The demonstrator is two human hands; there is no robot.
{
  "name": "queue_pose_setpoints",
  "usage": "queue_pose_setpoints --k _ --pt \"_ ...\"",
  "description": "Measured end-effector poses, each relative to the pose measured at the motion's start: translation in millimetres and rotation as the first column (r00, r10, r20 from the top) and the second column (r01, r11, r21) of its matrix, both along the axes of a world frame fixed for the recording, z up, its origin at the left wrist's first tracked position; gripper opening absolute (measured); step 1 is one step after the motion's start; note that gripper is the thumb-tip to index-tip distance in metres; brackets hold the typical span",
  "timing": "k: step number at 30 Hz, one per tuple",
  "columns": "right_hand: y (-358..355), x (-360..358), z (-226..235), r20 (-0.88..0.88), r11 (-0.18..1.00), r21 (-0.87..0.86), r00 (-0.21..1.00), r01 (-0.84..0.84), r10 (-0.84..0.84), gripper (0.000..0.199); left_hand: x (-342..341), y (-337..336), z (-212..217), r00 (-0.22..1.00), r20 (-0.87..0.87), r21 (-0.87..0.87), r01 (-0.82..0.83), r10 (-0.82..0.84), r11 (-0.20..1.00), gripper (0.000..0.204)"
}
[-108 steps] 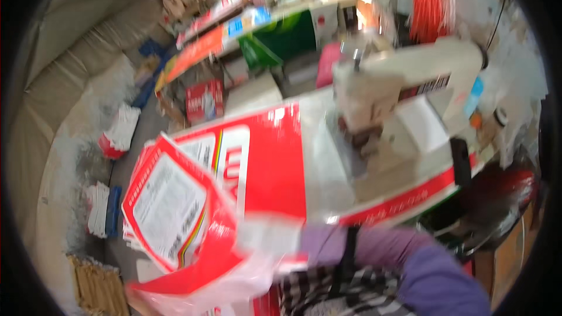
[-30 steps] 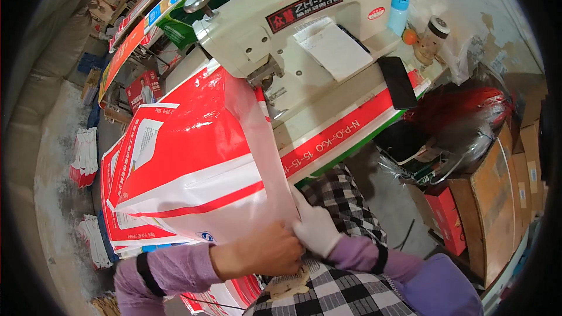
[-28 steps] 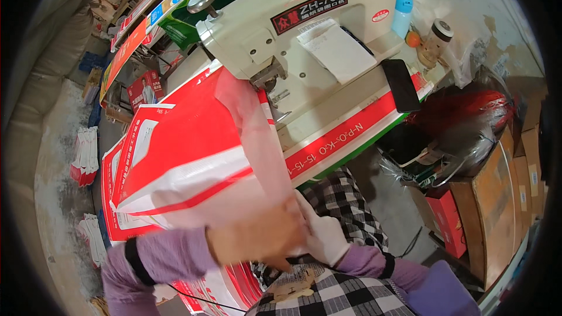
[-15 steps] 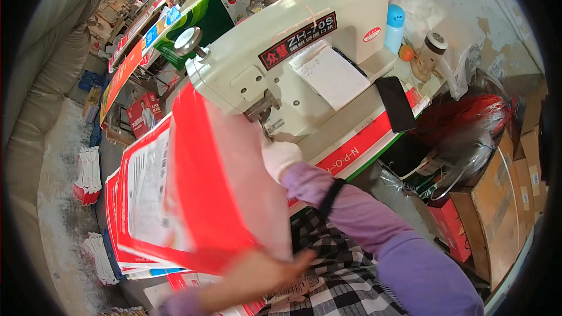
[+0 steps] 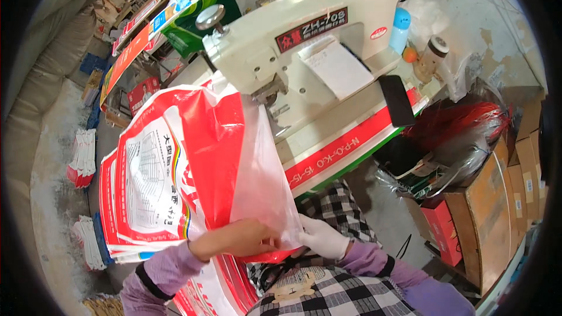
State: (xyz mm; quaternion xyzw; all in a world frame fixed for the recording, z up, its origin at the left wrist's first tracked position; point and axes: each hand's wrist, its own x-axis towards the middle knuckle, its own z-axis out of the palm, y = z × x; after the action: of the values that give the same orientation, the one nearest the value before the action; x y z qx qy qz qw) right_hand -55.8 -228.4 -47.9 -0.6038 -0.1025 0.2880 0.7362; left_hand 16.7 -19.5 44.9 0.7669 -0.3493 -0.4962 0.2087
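Observation:
A large red and white plastic sack (image 5: pixel 213 146) lies crumpled in front of me, to the left of a cream industrial sewing machine (image 5: pixel 252 52). Its pale, filmy edge strip (image 5: pixel 263 184) runs from beside the machine's needle area down to my lap. My bare left hand (image 5: pixel 243 237) pinches the sack's near edge, fingers curled. Across from it, my right hand (image 5: pixel 324 238), in a white glove, grips the near right corner of the same edge. Whether the sack's far end lies under the presser foot (image 5: pixel 274 89) I cannot tell.
A stack of similar sacks (image 5: pixel 111 199) lies at the left. On the machine table are a notepad (image 5: pixel 336 73), a black phone (image 5: pixel 396 101), a blue bottle (image 5: pixel 400 30) and a jar (image 5: pixel 432 58). Cardboard boxes (image 5: pixel 486 216) stand at the right; folded bundles (image 5: pixel 82 158) lie on the floor.
My right hand has come down from the needle area to the sack's near corner. My left hand has gone from a blurred sweep to a pinch, and the sack's far end has bunched up.

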Motion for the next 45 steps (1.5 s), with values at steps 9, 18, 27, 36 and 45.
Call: queue_pose_setpoints --k 9,18,27,36,45 --pt "-3.2 -0.2 19.4 -0.287 0.989 -0.114 0.956 -0.100 0.063 0.040 -5.8 -4.4 -35.2 0.858 0.489 0.278 -0.320 0.153 0.906 0.037" --pt "-18.6 35.0 -0.8 0.367 0.958 -0.286 0.921 -0.019 0.128 0.035 -28.5 -0.9 -16.5 0.936 0.198 -0.416 -0.188 0.290 0.890 0.013" --pt "66.4 125.4 -25.7 0.521 0.477 -0.721 0.847 0.503 -0.107 0.065 -22.4 -56.2 42.0 0.870 0.384 0.092 0.298 -0.310 0.950 0.016" --pt "74.6 190.5 -57.8 0.438 0.220 -0.895 0.860 0.389 0.262 0.071 41.3 29.4 185.2 0.518 0.835 0.066 0.243 -0.186 0.968 0.041" --pt "70.4 226.5 -49.4 0.431 0.255 -0.882 0.897 0.395 0.100 0.071 48.4 -17.4 123.9 0.450 0.828 -0.378 0.009 0.334 0.926 0.060"
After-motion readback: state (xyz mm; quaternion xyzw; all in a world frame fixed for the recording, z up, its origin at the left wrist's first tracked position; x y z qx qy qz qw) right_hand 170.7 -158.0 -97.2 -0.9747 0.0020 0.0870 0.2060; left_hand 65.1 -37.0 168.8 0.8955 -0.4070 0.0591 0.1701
